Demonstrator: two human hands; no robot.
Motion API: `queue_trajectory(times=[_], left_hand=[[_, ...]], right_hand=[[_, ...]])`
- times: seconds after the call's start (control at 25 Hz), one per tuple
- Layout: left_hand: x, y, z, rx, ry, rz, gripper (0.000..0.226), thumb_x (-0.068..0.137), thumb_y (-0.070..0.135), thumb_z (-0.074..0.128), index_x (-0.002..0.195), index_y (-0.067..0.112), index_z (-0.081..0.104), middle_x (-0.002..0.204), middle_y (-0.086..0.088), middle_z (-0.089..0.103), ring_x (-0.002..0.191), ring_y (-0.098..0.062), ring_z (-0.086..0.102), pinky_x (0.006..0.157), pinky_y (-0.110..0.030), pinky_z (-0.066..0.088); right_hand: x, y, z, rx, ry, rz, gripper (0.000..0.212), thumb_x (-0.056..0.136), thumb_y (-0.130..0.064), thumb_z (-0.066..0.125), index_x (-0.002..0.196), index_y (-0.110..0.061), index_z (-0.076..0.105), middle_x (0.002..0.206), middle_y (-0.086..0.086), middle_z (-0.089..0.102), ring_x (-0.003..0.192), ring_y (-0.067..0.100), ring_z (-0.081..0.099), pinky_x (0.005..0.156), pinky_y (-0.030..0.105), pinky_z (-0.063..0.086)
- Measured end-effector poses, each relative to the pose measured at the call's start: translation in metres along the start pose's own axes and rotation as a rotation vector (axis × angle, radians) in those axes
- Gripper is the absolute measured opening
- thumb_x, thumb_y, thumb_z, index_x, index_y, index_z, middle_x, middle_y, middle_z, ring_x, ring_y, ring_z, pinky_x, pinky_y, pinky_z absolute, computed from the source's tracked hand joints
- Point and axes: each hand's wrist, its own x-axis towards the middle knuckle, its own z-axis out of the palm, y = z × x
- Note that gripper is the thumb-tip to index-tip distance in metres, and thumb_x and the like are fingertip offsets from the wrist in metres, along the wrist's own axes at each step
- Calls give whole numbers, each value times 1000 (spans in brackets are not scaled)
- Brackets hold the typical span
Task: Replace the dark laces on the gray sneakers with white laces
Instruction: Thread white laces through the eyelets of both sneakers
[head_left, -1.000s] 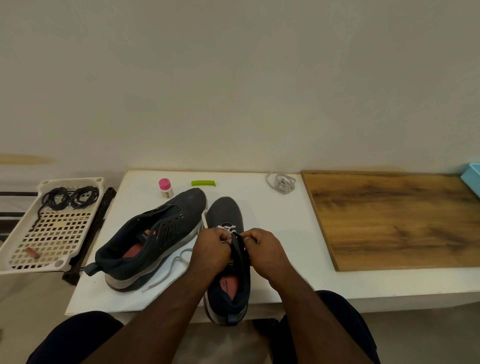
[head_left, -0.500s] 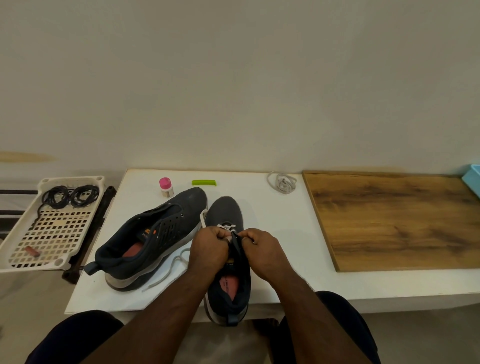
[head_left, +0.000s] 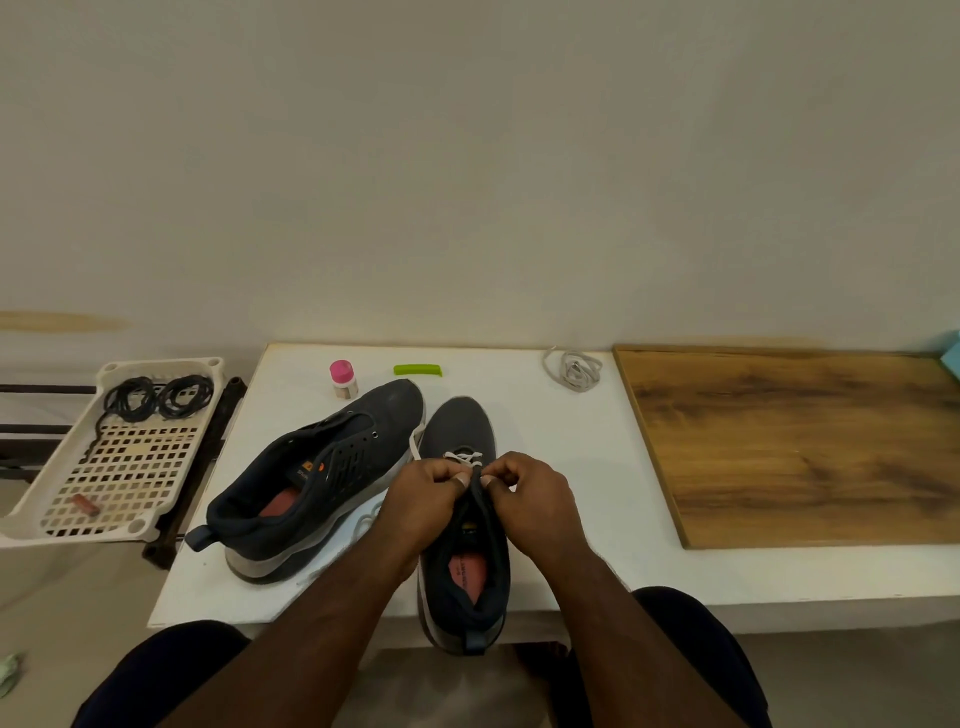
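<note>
Tray: white, perforated, far left of frame, beside the tabletop; tilted.
Dark laces: two coils in the tray's upper end.
Red item: small, in the tray's lower part; too small to tell what it is.
Tabletop: white, centre of frame.
Bottle: small, pink cap, upper left of the tabletop.
Green item: narrow, just right of the bottle.
Left sneaker: gray, unlaced, lying tilted on its side, toe toward the wall.
White lace: threaded through the lowest eyelets of the right sneaker; loose length trails on the tabletop between the two shoes.
Left hand: fingers clenched, pinching the white lace at the tongue.
Right sneaker: gray, upright, centre of frame, heel over the near tabletop edge.
Right hand: fingers curled, pinching at the tongue beside the left hand; whether lace or tongue, cannot tell.
Spare lace: white, bundled, upper centre-right of the tabletop.
Board: wooden, right of frame, on the tabletop.
</note>
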Motion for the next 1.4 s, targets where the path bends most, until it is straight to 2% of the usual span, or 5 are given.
queue_trajectory(times=[0.52, 0.76, 1.0, 1.2, 1.4], left_hand=[[-22, -5, -7, 614, -40, 386, 28, 87, 31, 67, 114, 40, 66, 110, 10, 48, 103, -6, 48, 85, -20, 37], [-22, -15, -14, 751, -66, 438, 32, 95, 26, 57, 124, 39, 64, 112, 9, 47, 106, -8, 48, 87, -21, 39], [-17, -16, -19, 734, -121, 451, 34, 92, 27, 60, 123, 42, 63, 112, 12, 45, 101, -2, 45, 87, -21, 43], [-14, -17, -19, 760, -105, 456, 32, 94, 28, 59, 123, 42, 62, 114, 14, 45, 101, -1, 44, 87, -19, 42], [-14, -17, -20, 727, -126, 460, 34, 91, 26, 61, 121, 42, 63, 111, 11, 46, 100, -4, 46, 84, -19, 41]], right_hand=[[0, 0, -4, 202, -25, 24, 12, 93, -23, 66, 100, -23, 75, 92, -10, 71, 87, 11, 67, 80, 43, 59], [-3, -15, -11, 261, 224, -117, 9, 95, -15, 61, 90, -22, 66, 91, -10, 66, 83, 3, 60, 70, 5, 41], [2, 1, -7, 111, -61, -40, 8, 91, -22, 68, 95, -23, 75, 94, -9, 72, 89, 9, 65, 80, 26, 50], [2, -14, -17, 398, 280, -148, 15, 95, -15, 60, 89, -26, 67, 87, -12, 68, 85, 8, 64, 76, 28, 54], [-1, -4, -10, 108, -68, -74, 19, 93, -21, 66, 112, -21, 73, 95, -17, 63, 88, 3, 61, 85, 18, 49]])
